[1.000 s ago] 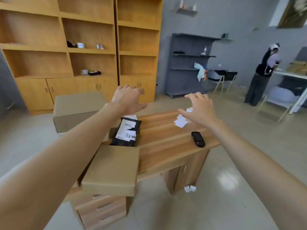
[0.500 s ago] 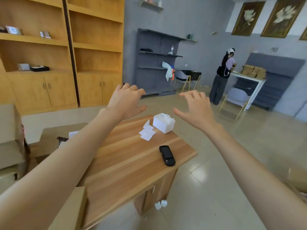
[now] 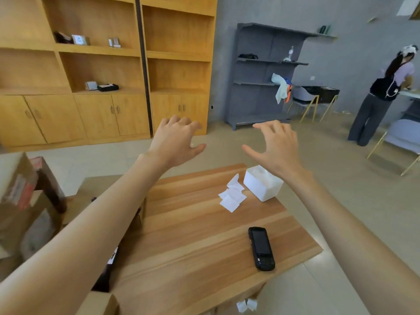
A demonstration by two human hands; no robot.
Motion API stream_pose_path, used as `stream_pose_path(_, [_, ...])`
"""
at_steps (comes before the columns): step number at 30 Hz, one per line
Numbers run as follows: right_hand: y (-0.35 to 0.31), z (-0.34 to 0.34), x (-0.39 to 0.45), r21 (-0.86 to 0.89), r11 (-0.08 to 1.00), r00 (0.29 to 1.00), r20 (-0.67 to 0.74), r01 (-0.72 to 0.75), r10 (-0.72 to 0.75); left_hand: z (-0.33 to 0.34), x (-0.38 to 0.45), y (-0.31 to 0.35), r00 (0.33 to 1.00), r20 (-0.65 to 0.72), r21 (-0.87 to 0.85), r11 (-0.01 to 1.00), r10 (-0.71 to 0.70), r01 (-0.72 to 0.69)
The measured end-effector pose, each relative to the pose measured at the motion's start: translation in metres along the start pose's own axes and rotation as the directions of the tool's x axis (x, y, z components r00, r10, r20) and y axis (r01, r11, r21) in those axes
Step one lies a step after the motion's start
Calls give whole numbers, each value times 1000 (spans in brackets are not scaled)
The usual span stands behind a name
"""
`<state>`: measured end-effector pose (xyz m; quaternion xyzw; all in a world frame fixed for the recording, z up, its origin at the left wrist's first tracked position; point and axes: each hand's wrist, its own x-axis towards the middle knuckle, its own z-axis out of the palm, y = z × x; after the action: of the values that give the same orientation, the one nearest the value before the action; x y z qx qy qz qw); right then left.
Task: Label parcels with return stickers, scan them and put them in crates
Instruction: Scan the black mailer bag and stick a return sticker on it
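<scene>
Hands stay empty: left hand (image 3: 175,142) and right hand (image 3: 276,147) hover with fingers spread above the desk (image 3: 193,242). View has swung back left from half a second ago, so stickers (image 3: 231,196) and scanner (image 3: 261,247) lie below, untouched; a dark parcel (image 3: 106,271) peeks beside the desk.

You are looking at a bright, evenly lit room with soft daylight and no harsh shadows. A pale sheen of glare lies on the floor (image 3: 327,264) just past the right edge of the table (image 3: 204,258). The wide lens bends the wooden shelves (image 3: 95,64) at the left and stretches your forearms toward the bottom corners. The cardboard boxes (image 3: 20,201) at the left edge are smeared with blur, and the far person (image 3: 381,96) looks soft.
</scene>
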<state>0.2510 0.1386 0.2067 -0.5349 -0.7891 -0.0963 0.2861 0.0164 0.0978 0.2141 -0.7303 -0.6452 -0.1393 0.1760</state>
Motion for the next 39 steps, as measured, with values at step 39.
stream_pose_path(39, [-200, 332, -99, 487, 748, 365, 866, -451, -343, 215, -242, -194, 304, 560, -191, 237, -771, 953])
